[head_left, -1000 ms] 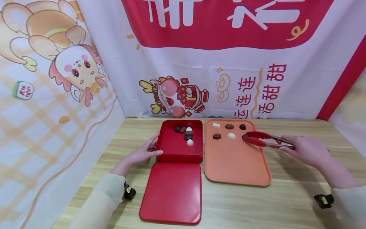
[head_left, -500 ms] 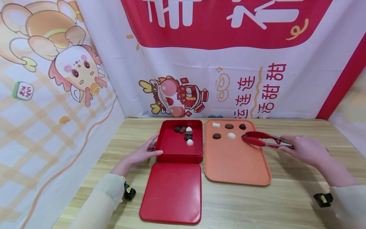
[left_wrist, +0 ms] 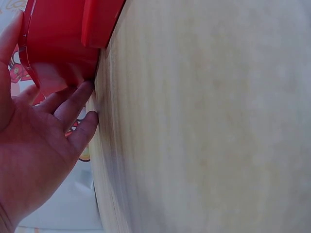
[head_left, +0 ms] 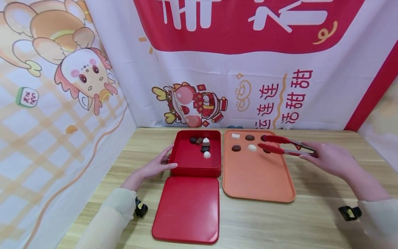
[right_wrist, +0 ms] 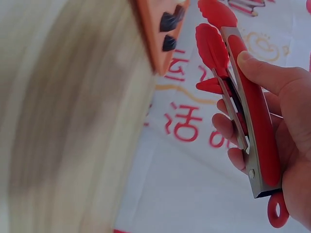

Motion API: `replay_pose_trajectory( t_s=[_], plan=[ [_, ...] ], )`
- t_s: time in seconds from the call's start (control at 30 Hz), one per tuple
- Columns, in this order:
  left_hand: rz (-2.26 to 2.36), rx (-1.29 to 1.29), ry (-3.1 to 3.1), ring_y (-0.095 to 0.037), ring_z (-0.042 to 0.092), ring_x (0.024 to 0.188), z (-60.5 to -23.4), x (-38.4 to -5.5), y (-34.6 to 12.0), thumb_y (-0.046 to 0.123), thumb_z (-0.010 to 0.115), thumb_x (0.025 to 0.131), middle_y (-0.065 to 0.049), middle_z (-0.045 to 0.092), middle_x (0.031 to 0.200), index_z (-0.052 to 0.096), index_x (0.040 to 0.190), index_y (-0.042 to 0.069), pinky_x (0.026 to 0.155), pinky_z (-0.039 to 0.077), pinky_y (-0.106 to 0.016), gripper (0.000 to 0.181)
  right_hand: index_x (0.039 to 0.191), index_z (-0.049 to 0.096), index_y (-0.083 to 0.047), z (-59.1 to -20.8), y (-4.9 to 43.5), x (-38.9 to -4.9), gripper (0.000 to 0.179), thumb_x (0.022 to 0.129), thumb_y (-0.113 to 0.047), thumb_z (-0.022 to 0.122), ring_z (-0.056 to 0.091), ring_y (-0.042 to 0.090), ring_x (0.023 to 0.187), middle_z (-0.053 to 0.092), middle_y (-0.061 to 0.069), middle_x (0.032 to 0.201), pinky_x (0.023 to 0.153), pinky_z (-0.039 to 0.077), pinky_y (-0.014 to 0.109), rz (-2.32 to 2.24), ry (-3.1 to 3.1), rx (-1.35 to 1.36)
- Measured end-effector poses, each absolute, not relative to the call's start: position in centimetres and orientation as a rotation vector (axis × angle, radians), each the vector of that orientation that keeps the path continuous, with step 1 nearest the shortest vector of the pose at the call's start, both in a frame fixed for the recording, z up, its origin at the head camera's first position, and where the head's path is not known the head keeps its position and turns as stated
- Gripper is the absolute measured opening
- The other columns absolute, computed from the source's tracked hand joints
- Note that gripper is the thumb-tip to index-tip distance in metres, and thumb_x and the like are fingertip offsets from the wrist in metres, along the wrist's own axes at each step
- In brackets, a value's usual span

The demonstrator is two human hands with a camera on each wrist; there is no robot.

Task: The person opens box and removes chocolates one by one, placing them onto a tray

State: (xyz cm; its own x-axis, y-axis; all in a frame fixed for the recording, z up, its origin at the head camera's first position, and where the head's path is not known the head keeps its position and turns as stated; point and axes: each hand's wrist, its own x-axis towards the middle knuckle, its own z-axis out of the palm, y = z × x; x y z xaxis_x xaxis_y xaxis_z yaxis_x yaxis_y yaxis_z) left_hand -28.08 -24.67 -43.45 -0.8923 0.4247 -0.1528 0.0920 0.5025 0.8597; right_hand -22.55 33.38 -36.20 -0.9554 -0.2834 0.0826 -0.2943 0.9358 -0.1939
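Note:
My right hand (head_left: 331,159) grips red-tipped metal tongs (head_left: 273,149) over the upper right of an orange tray (head_left: 258,180). The tongs' arms stand apart with nothing visible between them. One tip overlaps the dark chocolate at the back right; the other arm partly hides a second dark chocolate (head_left: 266,151). On the right wrist view the thumb lies along the tongs' red handle (right_wrist: 262,126). My left hand (head_left: 157,164) rests against the left front corner of a red box (head_left: 196,172), fingers along its side, thumb at the front rim. Inside are several chocolates (head_left: 205,149).
A red lid (head_left: 186,211) lies flat in front of the box. The tray also bears a white square piece (head_left: 235,136), a round white one (head_left: 252,148) and brown chocolates (head_left: 249,137). A printed cloth (head_left: 186,69) hangs behind the wooden table (head_left: 248,224).
The tongs' tips have spread wider and lifted from the dark chocolate in the second row, one tip moving toward the back. My left hand keeps its place at the box.

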Motion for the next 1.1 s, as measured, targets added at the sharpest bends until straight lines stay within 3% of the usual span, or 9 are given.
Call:
replay_pose_trajectory(
  t_s=[0.2,0.3,0.47,0.53,0.7,0.87,1.1],
  plan=[
    [1.364,0.431,2.394,-0.042,0.023,0.141,-43.3,-27.9,-24.7,0.031,0.067,0.093,-0.024,0.021,0.156,0.006,0.158,0.023,0.109,0.027,-0.057,0.089,0.129,0.061,-0.008,-34.4,30.6,-22.8,0.055,0.086,-0.041,0.073,0.049,0.014,0.058,0.057,-0.004,0.068,0.051,0.04,0.032,0.231,-2.998,0.535],
    [1.372,0.419,2.382,-0.041,0.023,0.141,-43.3,-27.9,-24.7,0.031,0.067,0.093,-0.023,0.021,0.156,0.006,0.158,0.024,0.109,0.027,-0.057,0.09,0.133,0.059,-0.013,-33.6,29.1,-23.0,0.056,0.086,-0.039,0.074,0.053,0.014,0.06,0.065,0.003,0.078,0.05,0.043,0.031,0.234,-2.971,0.576],
    [1.374,0.412,2.374,-0.04,0.022,0.142,-43.5,-28.0,-24.7,0.033,0.067,0.093,-0.021,0.021,0.157,0.007,0.158,0.027,0.108,0.028,-0.058,0.089,0.137,0.057,-0.016,-32.7,26.7,-23.6,0.06,0.084,-0.037,0.076,0.054,0.013,0.062,0.068,0.004,0.088,0.05,0.043,0.03,0.198,-2.907,0.668],
    [1.371,0.419,2.375,-0.04,0.022,0.142,-43.5,-28.1,-24.6,0.033,0.067,0.093,-0.021,0.02,0.157,0.006,0.158,0.027,0.108,0.028,-0.058,0.089,0.138,0.057,-0.017,-32.5,25.7,-23.9,0.061,0.084,-0.037,0.076,0.05,0.012,0.058,0.063,-0.002,0.077,0.05,0.04,0.03,0.177,-2.897,0.702],
    [1.365,0.418,2.383,-0.04,0.023,0.141,-43.3,-28.0,-24.5,0.034,0.067,0.092,-0.021,0.022,0.156,0.006,0.158,0.027,0.109,0.027,-0.057,0.09,0.138,0.056,-0.018,-31.9,23.3,-24.3,0.061,0.084,-0.034,0.077,0.045,0.011,0.052,0.055,-0.005,0.066,0.047,0.037,0.028,0.165,-2.874,0.763],
    [1.351,0.424,2.396,-0.04,0.024,0.141,-43.3,-28.0,-24.5,0.035,0.067,0.092,-0.022,0.022,0.156,0.007,0.158,0.026,0.109,0.027,-0.057,0.09,0.136,0.059,-0.016,-31.9,21.2,-24.9,0.059,0.083,-0.034,0.078,0.048,0.011,0.055,0.061,-0.003,0.075,0.048,0.039,0.027,0.169,-2.848,0.814],
    [1.346,0.436,2.4,-0.041,0.024,0.141,-43.3,-28.0,-24.4,0.034,0.066,0.093,-0.022,0.022,0.156,0.006,0.158,0.026,0.109,0.027,-0.057,0.089,0.132,0.062,-0.014,-32.6,19.0,-26.1,0.057,0.083,-0.039,0.077,0.064,0.018,0.078,0.071,0.004,0.102,0.056,0.048,0.029,0.15,-2.8,0.866]
  ],
)
